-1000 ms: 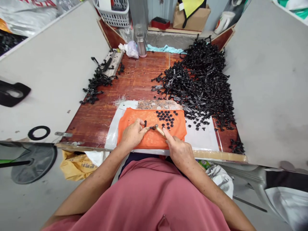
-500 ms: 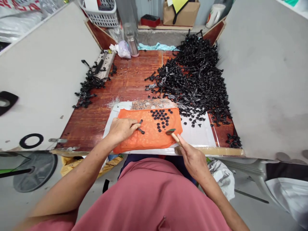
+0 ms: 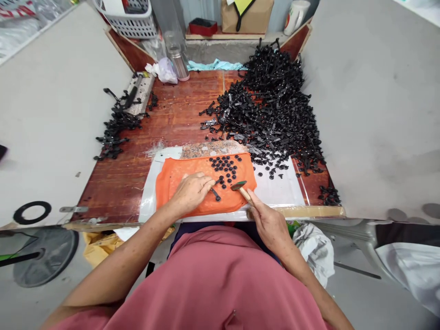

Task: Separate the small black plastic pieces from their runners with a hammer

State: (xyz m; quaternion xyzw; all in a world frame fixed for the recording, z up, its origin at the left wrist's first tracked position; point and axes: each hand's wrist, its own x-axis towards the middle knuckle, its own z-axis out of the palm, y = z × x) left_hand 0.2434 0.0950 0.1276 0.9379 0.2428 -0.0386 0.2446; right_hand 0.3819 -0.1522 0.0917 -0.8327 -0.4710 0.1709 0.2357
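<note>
Over the orange cloth (image 3: 178, 185), my left hand (image 3: 193, 190) pinches a small black strip-shaped part (image 3: 216, 192) with round knobs at its ends. One end of that part lies close to the small round black pieces (image 3: 225, 163) set in rows on the cloth. My right hand (image 3: 270, 222) is wrapped round the wooden handle of a small hammer (image 3: 239, 185). The hammer's head is over the right side of the cloth, just right of the round pieces. Whether it touches the cloth I cannot tell.
A big heap of black parts (image 3: 275, 101) covers the table's right side. A smaller pile (image 3: 115, 130) lies at the left near a stone strip (image 3: 141, 94). A speckled stone slab (image 3: 213, 148) shows behind the cloth. A steel flask (image 3: 179, 64) stands at the back.
My left hand has moved right across the cloth with the black part, up to the round pieces. The hammer stays in my right hand near the same spot. The whole view has shifted slightly.
</note>
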